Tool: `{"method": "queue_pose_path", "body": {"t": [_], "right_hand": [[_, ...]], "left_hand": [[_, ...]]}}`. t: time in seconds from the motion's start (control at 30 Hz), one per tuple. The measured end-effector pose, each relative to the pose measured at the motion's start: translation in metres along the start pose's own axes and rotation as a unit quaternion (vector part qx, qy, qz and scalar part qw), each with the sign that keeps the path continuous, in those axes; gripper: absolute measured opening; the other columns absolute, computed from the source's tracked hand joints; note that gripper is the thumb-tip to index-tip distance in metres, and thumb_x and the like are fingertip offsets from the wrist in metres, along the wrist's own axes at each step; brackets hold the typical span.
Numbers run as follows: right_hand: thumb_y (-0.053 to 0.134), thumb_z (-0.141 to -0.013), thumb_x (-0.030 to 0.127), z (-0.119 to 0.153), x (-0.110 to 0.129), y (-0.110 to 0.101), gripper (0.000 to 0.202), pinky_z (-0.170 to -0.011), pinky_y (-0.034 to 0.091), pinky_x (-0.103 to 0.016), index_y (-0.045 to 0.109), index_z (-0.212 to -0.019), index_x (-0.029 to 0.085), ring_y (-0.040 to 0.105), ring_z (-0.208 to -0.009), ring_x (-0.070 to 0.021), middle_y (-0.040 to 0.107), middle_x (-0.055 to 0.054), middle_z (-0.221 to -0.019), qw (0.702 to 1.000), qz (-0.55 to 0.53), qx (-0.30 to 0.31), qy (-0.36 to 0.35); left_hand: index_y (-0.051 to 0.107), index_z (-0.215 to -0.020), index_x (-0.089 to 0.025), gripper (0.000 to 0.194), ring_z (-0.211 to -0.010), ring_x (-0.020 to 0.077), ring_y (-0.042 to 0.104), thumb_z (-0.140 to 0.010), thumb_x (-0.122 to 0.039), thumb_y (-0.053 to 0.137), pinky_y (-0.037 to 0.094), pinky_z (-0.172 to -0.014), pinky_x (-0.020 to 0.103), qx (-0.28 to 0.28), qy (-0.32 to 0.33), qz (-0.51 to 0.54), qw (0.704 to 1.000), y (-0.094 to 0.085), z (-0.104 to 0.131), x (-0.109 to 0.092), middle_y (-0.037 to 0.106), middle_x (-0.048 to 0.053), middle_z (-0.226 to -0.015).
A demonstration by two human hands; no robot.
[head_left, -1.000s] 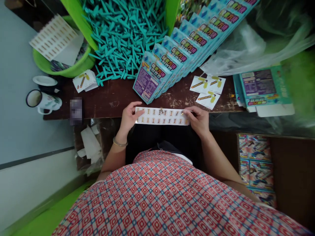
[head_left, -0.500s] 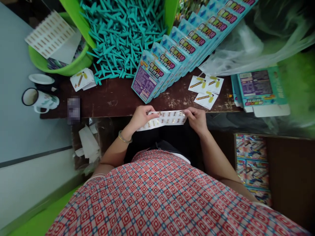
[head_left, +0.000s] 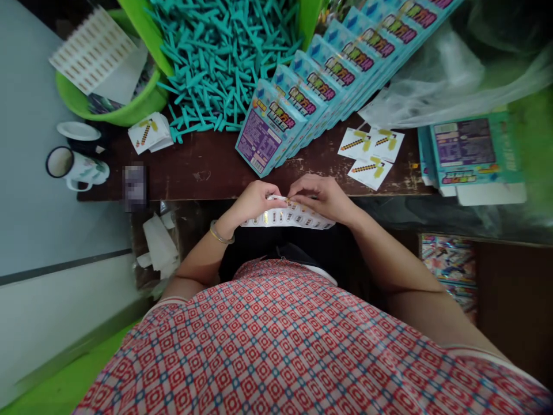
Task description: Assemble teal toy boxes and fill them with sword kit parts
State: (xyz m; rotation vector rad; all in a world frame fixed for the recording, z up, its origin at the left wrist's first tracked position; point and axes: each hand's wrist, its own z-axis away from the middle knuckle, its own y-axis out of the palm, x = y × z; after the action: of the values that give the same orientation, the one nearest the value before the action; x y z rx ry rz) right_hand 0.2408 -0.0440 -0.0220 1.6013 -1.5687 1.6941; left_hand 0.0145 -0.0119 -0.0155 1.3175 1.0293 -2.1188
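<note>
A strip of white sticker sheet (head_left: 298,217) with rows of small gold and dark labels lies across my lap, just below the table edge. My left hand (head_left: 254,202) grips its left part between thumb and curled fingers; a bangle is on that wrist. Bent over the upper edge, my right hand (head_left: 322,197) has thumb and fingertips pinched together at the stickers, close to my left thumb. Whether a single sticker is lifted there is too small to tell. Nearest on the table stands a slanted row of blue printed boxes (head_left: 263,138).
Teal plastic pickaxe-like pieces (head_left: 216,69) fill a green bin at the back. A green basin (head_left: 71,101) holds more sheets. Pickaxe cards (head_left: 369,169) lie right of the boxes, another card stack (head_left: 149,132) left. An enamel mug (head_left: 86,170) and flattened boxes (head_left: 464,150) flank them.
My right hand has moved left from the sheet's right end to its middle, beside my left thumb. The sheet's right end now hangs free. The view has shifted slightly.
</note>
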Motion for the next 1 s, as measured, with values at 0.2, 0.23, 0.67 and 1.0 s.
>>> {"method": "queue_pose_path", "body": {"t": [0.2, 0.23, 0.67, 1.0], "right_hand": [[0.06, -0.104, 0.041, 0.001, -0.001, 0.001, 0.022, -0.09, 0.053, -0.036, 0.069, -0.093, 0.024, 0.068, -0.093, -0.0203, 0.072, -0.006, -0.097, 1.0, -0.025, 0.003, 0.003], [0.059, -0.105, 0.042, 0.002, -0.002, 0.002, 0.023, -0.092, 0.053, -0.038, 0.069, -0.093, 0.024, 0.068, -0.097, -0.0211, 0.072, -0.006, -0.101, 1.0, -0.021, -0.001, -0.003], [0.061, -0.103, 0.051, 0.012, -0.005, 0.012, 0.03, -0.092, 0.055, -0.038, 0.066, -0.09, 0.025, 0.067, -0.1, -0.0215, 0.07, -0.006, -0.103, 0.993, -0.092, -0.041, 0.067], [0.064, -0.101, 0.051, 0.011, 0.0, -0.001, 0.025, -0.107, 0.045, -0.047, 0.073, -0.109, 0.029, 0.069, -0.11, -0.0264, 0.077, -0.006, -0.111, 0.997, 0.034, -0.055, 0.029]], "left_hand": [[0.079, -0.078, -0.016, 0.014, -0.061, 0.0108, 0.051, -0.083, -0.027, 0.071, 0.036, -0.057, 0.024, 0.044, 0.012, 0.047, 0.998, -0.009, 0.002, -0.004, 0.066, -0.001, -0.067], [0.079, -0.078, -0.016, 0.015, -0.061, 0.0106, 0.052, -0.083, -0.026, 0.069, 0.036, -0.057, 0.023, 0.042, 0.016, 0.047, 0.998, -0.008, 0.002, -0.004, 0.066, -0.001, -0.067], [0.08, -0.079, -0.016, 0.015, -0.061, 0.0109, 0.056, -0.082, -0.028, 0.071, 0.039, -0.056, 0.022, 0.066, 0.012, 0.064, 0.996, -0.006, -0.002, -0.007, 0.07, 0.001, -0.069], [0.079, -0.076, -0.016, 0.018, -0.059, 0.0101, 0.05, -0.082, -0.026, 0.065, 0.036, -0.054, 0.022, 0.07, 0.015, 0.059, 0.996, -0.003, -0.001, -0.01, 0.065, -0.001, -0.065]]}}
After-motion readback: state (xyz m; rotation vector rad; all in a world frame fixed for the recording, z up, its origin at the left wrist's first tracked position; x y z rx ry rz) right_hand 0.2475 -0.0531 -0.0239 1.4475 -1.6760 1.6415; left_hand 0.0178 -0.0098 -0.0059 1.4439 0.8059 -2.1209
